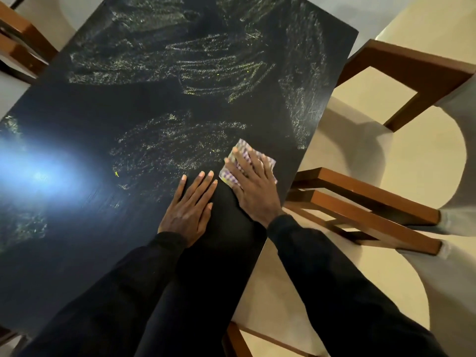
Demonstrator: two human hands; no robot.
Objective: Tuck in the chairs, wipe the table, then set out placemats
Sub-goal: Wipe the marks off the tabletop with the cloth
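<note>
Fingers of our right hand lie straight and spread, pressing the checked cloth flat on the dark table near its 4 o'clock edge; we judge this gives full contact for wiping. Our left hand, at 9 o'clock of it, rests flat and empty, likely a brace. Yellowish smears lie unwiped toward 12 o'clock; chairs stand close at 3 o'clock.

Right hand is covering most of the checked cloth, glare is washing out the left side of the black table, and frame edges are cutting off the wooden chairs.
</note>
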